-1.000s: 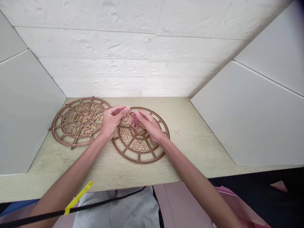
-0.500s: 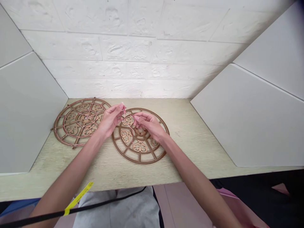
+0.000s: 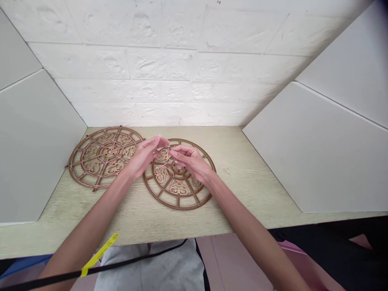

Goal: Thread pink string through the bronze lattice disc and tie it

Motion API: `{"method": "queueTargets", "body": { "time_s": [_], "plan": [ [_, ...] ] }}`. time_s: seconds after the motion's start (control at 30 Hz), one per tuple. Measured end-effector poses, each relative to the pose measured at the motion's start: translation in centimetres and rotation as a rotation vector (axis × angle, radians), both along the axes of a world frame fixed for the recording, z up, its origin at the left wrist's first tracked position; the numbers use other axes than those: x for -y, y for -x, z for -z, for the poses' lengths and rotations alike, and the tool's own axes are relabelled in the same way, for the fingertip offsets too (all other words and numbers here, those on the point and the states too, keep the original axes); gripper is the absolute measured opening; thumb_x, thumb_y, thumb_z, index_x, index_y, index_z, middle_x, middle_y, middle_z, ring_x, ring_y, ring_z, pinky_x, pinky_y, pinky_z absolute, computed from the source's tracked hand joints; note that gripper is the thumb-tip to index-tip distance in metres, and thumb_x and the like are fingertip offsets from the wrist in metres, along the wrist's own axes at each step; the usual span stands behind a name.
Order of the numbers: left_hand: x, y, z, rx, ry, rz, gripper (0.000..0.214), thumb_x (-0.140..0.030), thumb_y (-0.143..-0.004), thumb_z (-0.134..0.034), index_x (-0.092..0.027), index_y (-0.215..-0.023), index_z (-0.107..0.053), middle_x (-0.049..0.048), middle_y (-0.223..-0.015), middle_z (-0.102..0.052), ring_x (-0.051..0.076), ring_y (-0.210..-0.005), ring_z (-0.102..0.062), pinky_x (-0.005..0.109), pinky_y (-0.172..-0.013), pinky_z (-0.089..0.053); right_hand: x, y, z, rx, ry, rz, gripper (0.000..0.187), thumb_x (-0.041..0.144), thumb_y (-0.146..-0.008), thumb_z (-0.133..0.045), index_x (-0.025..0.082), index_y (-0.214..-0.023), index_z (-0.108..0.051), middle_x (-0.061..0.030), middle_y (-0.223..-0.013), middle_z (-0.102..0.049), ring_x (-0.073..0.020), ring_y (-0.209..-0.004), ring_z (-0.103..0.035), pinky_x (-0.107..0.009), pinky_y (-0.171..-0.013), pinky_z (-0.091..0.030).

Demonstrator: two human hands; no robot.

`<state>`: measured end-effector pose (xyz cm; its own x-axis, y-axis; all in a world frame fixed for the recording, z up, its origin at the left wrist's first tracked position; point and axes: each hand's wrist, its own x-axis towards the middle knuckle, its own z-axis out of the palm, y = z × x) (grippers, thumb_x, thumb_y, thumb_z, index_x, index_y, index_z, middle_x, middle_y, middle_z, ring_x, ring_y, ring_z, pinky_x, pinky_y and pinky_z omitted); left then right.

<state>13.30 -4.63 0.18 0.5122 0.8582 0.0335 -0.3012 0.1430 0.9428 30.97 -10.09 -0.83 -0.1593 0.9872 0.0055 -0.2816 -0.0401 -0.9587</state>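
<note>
Thin red-and-white wire (image 3: 173, 174) hangs in loose loops from my right hand (image 3: 192, 161), whose thumb and forefinger pinch it. Just to the left is my left hand (image 3: 144, 157), its fingers stretched out and apart, close to the pinched end of the wire; no wire shows between them. Below both hands a round brown openwork wheel (image 3: 178, 202) with scroll cut-outs lies flat on the table, its centre partly hidden by my right hand. A second such wheel (image 3: 93, 166) lies to the left, with reddish wire running along its rings and spokes.
The pale wooden table (image 3: 242, 178) meets a white brick-patterned wall (image 3: 169, 89) at the back. Grey panels stand at the left (image 3: 33, 141) and right (image 3: 321, 153). A black cord (image 3: 130, 262) with a yellow tag (image 3: 100, 254) crosses in front of my lap.
My left hand has let go of the wire and its fingers have straightened. The loose wire has swung lower and hangs from my right hand, which has hardly moved.
</note>
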Motion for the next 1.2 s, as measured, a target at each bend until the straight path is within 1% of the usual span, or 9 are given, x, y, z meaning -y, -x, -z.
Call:
{"method": "queueTargets", "body": {
  "time_s": [0.07,0.13,0.3,0.5,0.7,0.9,1.0,1.1,1.2],
  "plan": [
    [-0.07,0.03,0.16,-0.06,-0.029,-0.01,0.043,-0.056,-0.077,-0.076,-0.02,-0.101,-0.073,0.0058,-0.107,-0.065,0.013,-0.097,-0.06,0.018,-0.076,-0.05,0.11,0.01,-0.27,-0.059,0.013,0.006,0.031,0.041,-0.07,-0.084,0.018,-0.084,-0.071,0.0042,-0.067,-0.051,-0.0056,-0.055,-0.036,-0.023,-0.052,-0.029],
    [-0.03,-0.04,0.25,-0.138,-0.128,0.012,0.042,-0.054,-0.081,-0.074,-0.021,-0.107,-0.072,0.0053,-0.104,-0.065,0.013,-0.095,-0.06,0.017,-0.074,-0.049,0.21,0.02,-0.5,-0.114,0.031,-0.009,0.031,0.041,-0.069,-0.085,0.018,-0.082,-0.069,0.0039,-0.069,-0.052,-0.0065,-0.058,-0.04,-0.023,-0.056,-0.037],
    [0.42,-0.41,-0.07,-0.188,-0.365,0.012,0.041,-0.052,-0.082,-0.073,-0.016,-0.101,-0.073,0.0056,-0.089,-0.067,0.01,-0.077,-0.058,0.018,-0.067,-0.046,0.25,0.0,-0.6,-0.161,0.055,-0.062,0.029,0.04,-0.07,-0.084,0.019,-0.08,-0.067,0.0034,-0.067,-0.052,-0.0092,-0.063,-0.048,-0.023,-0.058,-0.042],
    [0.61,-0.46,-0.51,-0.171,-0.4,0.004,0.044,-0.056,-0.085,-0.069,-0.014,-0.096,-0.07,0.0066,-0.087,-0.067,0.012,-0.077,-0.06,0.02,-0.066,-0.047,0.19,-0.13,-0.38,-0.179,0.084,-0.042,0.032,0.039,-0.068,-0.086,0.018,-0.079,-0.065,0.0018,-0.073,-0.057,-0.0101,-0.067,-0.052,-0.023,-0.06,-0.043],
    [0.57,-0.34,-0.55,-0.175,-0.434,-0.001,0.039,-0.053,-0.085,-0.07,-0.014,-0.086,-0.068,0.0042,-0.083,-0.066,0.01,-0.073,-0.058,0.019,-0.067,-0.046,0.04,-0.19,-0.06,-0.208,0.109,-0.05,0.03,0.037,-0.067,-0.086,0.018,-0.078,-0.066,0.0016,-0.075,-0.058,-0.01,-0.068,-0.054,-0.023,-0.06,-0.045],
    [0.5,-0.26,-0.27,-0.201,-0.366,0.067,0.041,-0.055,-0.086,-0.067,-0.014,-0.089,-0.065,0.0039,-0.081,-0.064,0.011,-0.075,-0.058,0.02,-0.067,-0.045,-0.06,-0.08,0.09,-0.201,0.081,-0.025,0.03,0.038,-0.066,-0.087,0.019,-0.077,-0.066,-0.0004,-0.082,-0.064,-0.0121,-0.077,-0.059,-0.025,-0.069,-0.049],
    [0.41,-0.22,-0.11,-0.193,-0.333,0.079,0.04,-0.054,-0.086,-0.068,-0.014,-0.09,-0.066,0.0036,-0.083,-0.064,0.011,-0.077,-0.059,0.019,-0.068,-0.045,0.03,-0.15,-0.04,-0.208,0.084,-0.017,0.031,0.038,-0.066,-0.087,0.019,-0.078,-0.065,0.0001,-0.08,-0.063,-0.0119,-0.074,-0.058,-0.024,-0.066,-0.048],
    [0.36,-0.11,-0.2,-0.121,-0.2,0.078,0.037,-0.05,-0.081,-0.074,-0.015,-0.089,-0.065,0.003,-0.085,-0.062,0.011,-0.079,-0.058,0.019,-0.069,-0.047,0.1,-0.35,-0.37,-0.23,0.092,-0.046,0.031,0.039,-0.068,-0.084,0.02,-0.086,-0.068,0.0006,-0.077,-0.062,-0.0118,-0.068,-0.056,-0.024,-0.06,-0.046],
    [0.35,0.09,-0.68,0.046,-0.001,0.083,0.036,-0.043,-0.074,-0.082,-0.015,-0.085,-0.062,0.0022,-0.083,-0.059,0.01,-0.076,-0.058,0.019,-0.066,-0.048,0.08,-0.57,-0.71,-0.241,0.091,-0.113,0.039,0.045,-0.075,-0.078,0.02,-0.104,-0.069,-0.0016,-0.085,-0.066,-0.0129,-0.069,-0.06,-0.026,-0.063,-0.049]
  ]
}}
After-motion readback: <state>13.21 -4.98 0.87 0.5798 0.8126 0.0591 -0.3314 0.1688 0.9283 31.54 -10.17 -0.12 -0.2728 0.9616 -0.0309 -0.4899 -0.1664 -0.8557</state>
